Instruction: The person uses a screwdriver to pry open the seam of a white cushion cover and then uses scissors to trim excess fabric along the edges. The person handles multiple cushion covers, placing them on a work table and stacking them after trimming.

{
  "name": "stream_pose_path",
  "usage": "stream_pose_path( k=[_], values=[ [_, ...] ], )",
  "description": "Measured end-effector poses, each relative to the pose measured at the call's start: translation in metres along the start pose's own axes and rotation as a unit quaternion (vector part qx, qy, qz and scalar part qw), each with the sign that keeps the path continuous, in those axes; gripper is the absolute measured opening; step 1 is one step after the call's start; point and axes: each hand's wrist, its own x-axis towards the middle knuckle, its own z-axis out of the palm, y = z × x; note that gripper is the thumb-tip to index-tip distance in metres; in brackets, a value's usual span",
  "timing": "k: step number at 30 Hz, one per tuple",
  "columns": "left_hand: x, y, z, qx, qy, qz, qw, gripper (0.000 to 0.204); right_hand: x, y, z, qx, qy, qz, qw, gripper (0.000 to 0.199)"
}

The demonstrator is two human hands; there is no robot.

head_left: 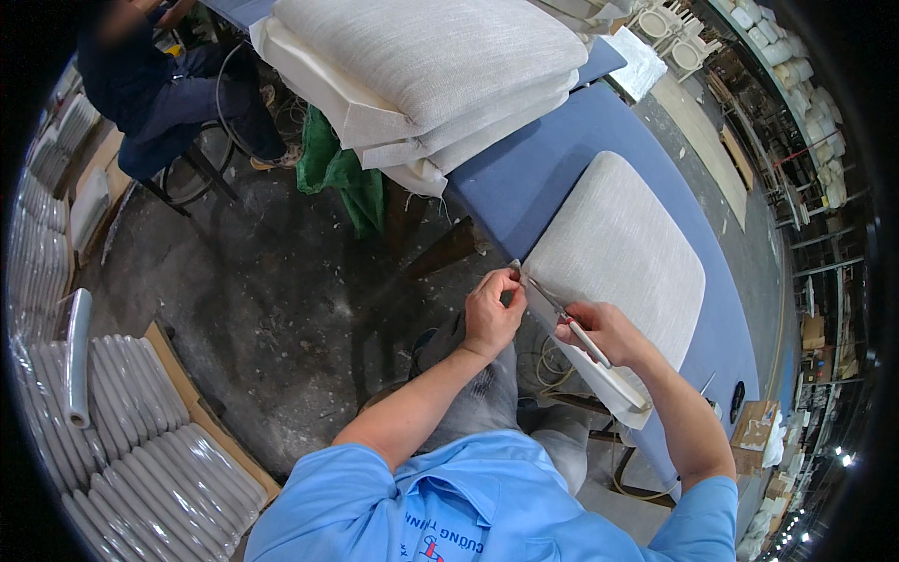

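A light grey fabric-covered seat cushion (623, 248) lies on the blue-covered table in front of me. At its near left corner, my left hand (494, 314) is closed in a pinch on the fabric edge. What lies between the fingertips is mostly hidden. My right hand (604, 332) is wrapped round a slim metal hand tool (584, 341) with a red and white handle. The tool's thin metal end points at that same corner, close to my left fingertips. Pale fabric hangs along the cushion's near side, below my right hand.
A stack of similar cushions (440, 56) stands on the far left of the table (524, 178). Beneath it hangs a green sack (337, 173). Plastic-wrapped grey pads (169, 478) fill the lower left. Another person (178, 94) sits at the upper left. Dark small tools (737, 401) lie right.
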Motion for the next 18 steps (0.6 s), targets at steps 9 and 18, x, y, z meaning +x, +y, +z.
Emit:
stream_pose_path(
  k=[9, 18],
  values=[
    [-0.001, 0.005, 0.0, -0.062, -0.008, -0.137, 0.989, 0.013, -0.001, 0.011, -0.008, 0.074, -0.073, 0.016, 0.994, 0.049],
    [0.009, 0.021, -0.002, 0.058, -0.029, -0.085, 0.994, 0.016, -0.01, 0.017, -0.013, 0.067, -0.086, 0.013, 0.994, 0.067]
  ],
)
